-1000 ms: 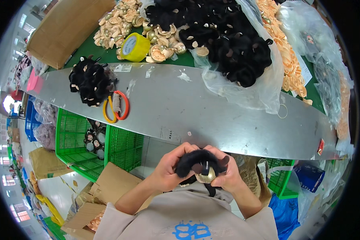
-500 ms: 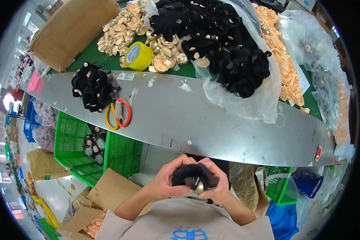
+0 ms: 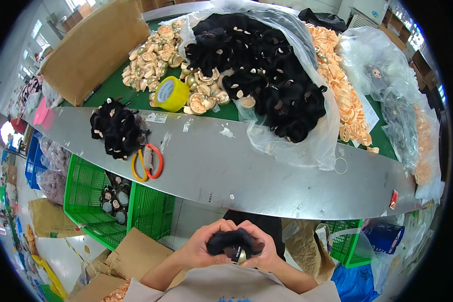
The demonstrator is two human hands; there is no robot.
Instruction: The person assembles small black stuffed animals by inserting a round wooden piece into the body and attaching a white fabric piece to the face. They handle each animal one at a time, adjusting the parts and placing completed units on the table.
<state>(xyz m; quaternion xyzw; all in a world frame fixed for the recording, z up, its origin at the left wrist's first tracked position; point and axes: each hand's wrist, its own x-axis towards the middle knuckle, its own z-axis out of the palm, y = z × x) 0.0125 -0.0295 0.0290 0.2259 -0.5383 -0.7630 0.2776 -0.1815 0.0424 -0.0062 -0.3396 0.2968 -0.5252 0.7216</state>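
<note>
In front of my torso, below the table edge, a small black plush piece (image 3: 230, 238) is gripped between both hands. My left hand (image 3: 198, 247) is closed round its left side, and my right hand (image 3: 262, 243) round its right. A black label and a bit of gold-coloured rounded shell (image 3: 242, 256) show at its lower side, between the thumbs. Most fingertips are hidden behind the fur. Scissors (image 3: 148, 163) with orange and yellow handles lie on the metal tabletop (image 3: 201, 166), beside a cluster of black plush pieces (image 3: 117, 130).
A large plastic bag (image 3: 314, 151) spills many black plush pieces. Beside it lie gold-and-peach shells (image 3: 158, 55), yellow tape (image 3: 171, 94) and peach-coloured parts (image 3: 350, 103). A cardboard box (image 3: 93, 50) stands at far left. Green crates (image 3: 98, 229) sit below the table.
The table and its contents appear lower in the picture as the view tilts up. Both hands sit slightly lower and further left, still round the black plush piece.
</note>
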